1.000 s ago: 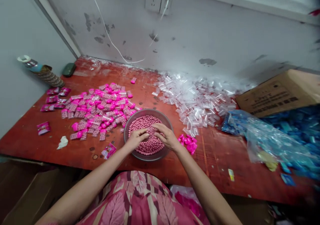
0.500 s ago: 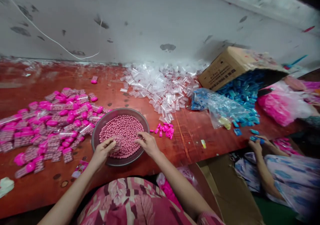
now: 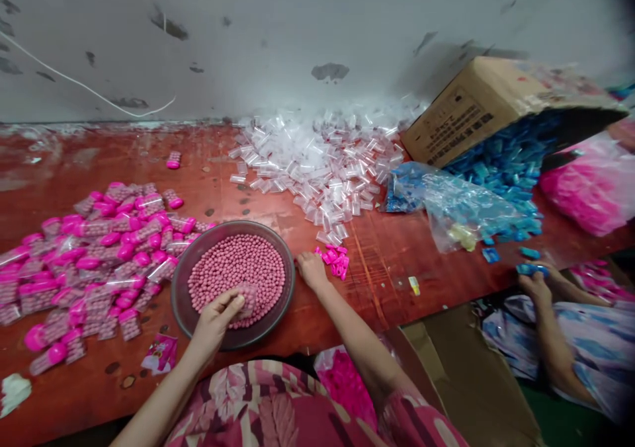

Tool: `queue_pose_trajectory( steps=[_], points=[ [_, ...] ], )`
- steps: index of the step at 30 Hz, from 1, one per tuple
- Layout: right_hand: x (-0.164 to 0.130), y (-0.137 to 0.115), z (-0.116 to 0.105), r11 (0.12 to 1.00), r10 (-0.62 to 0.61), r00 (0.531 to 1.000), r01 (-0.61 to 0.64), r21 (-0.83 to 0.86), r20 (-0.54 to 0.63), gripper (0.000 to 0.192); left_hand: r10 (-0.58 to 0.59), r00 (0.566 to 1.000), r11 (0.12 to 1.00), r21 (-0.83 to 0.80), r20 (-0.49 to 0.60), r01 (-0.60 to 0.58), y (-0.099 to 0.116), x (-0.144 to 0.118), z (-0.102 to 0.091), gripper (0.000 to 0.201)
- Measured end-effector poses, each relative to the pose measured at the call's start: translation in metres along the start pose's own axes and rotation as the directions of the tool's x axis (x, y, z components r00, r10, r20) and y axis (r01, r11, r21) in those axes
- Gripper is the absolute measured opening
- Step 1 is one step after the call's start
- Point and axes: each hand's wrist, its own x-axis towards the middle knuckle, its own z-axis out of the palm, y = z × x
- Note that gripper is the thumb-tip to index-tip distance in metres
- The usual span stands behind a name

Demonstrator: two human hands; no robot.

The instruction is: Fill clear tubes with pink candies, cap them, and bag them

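Observation:
A round metal bowl full of small pink beads sits on the red table in front of me. My left hand grips a small clear tube filled with pink beads over the bowl's near side. My right hand rests on the table just right of the bowl, fingers curled, touching the edge of a little heap of pink caps. I cannot tell whether it holds a cap.
Filled pink-capped tubes pile up to the left. Empty clear tubes lie heaped at the back. A tipped cardboard box spills blue pieces to the right. Another person's hand works at the right edge.
My right hand left the bowl and moved right to the pink caps. My left hand stayed over the bowl holding the tube. The view swung right and down.

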Motion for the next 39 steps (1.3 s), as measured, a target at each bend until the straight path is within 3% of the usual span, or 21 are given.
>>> queue_pose_trajectory(
  steps=[6, 9, 15, 19, 21, 25, 27, 30, 34, 37, 39],
  points=[
    [-0.006, 0.022, -0.013, 0.955, 0.061, 0.998, -0.051, 0.291, -0.025, 0.020, 0.000, 1.000, 0.999, 0.043, -0.016, 0.000, 0.006, 0.008, 0.013, 0.039],
    [-0.015, 0.016, -0.024, 0.881, 0.022, 0.999, -0.008, 0.473, -0.024, 0.029, 0.014, 1.000, 0.999, 0.032, 0.011, -0.015, 0.011, 0.012, 0.026, 0.041],
    [-0.043, -0.039, -0.052, 0.667, -0.139, 0.989, 0.125, 0.735, -0.042, 0.036, 0.176, 0.978, 0.983, -0.072, 0.113, -0.169, 0.029, 0.013, 0.056, 0.030],
    [-0.064, -0.079, -0.054, 0.589, -0.156, 0.986, 0.138, 0.796, -0.056, 0.032, 0.278, 0.954, 0.959, -0.097, 0.112, -0.268, 0.032, 0.012, 0.060, 0.031],
    [-0.073, -0.094, -0.049, 0.483, -0.134, 0.991, 0.055, 0.874, 0.011, 0.028, 0.317, 0.944, 0.946, -0.094, 0.095, -0.309, 0.030, 0.008, 0.057, 0.031],
    [-0.088, -0.111, -0.039, 0.154, -0.104, 0.977, -0.169, 0.974, 0.186, 0.019, 0.365, 0.920, 0.931, -0.067, 0.144, -0.359, 0.030, -0.005, 0.050, 0.027],
    [-0.092, -0.114, -0.039, 0.115, -0.120, 0.968, -0.207, 0.972, 0.220, 0.019, 0.388, 0.904, 0.921, -0.041, 0.182, -0.387, 0.032, -0.014, 0.049, 0.026],
    [-0.093, -0.113, -0.048, 0.213, -0.155, 0.967, -0.166, 0.963, 0.201, 0.023, 0.422, 0.884, 0.901, 0.017, 0.203, -0.434, 0.036, -0.025, 0.045, 0.028],
    [-0.091, -0.115, -0.074, 0.510, -0.166, 0.985, 0.119, 0.852, -0.038, 0.037, 0.387, 0.901, 0.914, 0.044, 0.196, -0.403, 0.038, -0.034, 0.035, 0.034],
    [-0.093, -0.125, -0.089, 0.723, -0.325, 0.927, 0.371, 0.582, -0.187, 0.037, 0.384, 0.898, 0.903, 0.115, 0.214, -0.414, 0.035, -0.036, 0.027, 0.030],
    [-0.096, -0.135, -0.093, 0.776, -0.480, 0.858, 0.513, 0.367, -0.182, 0.034, 0.434, 0.877, 0.858, 0.202, 0.207, -0.472, 0.034, -0.036, 0.022, 0.028]
  ],
)
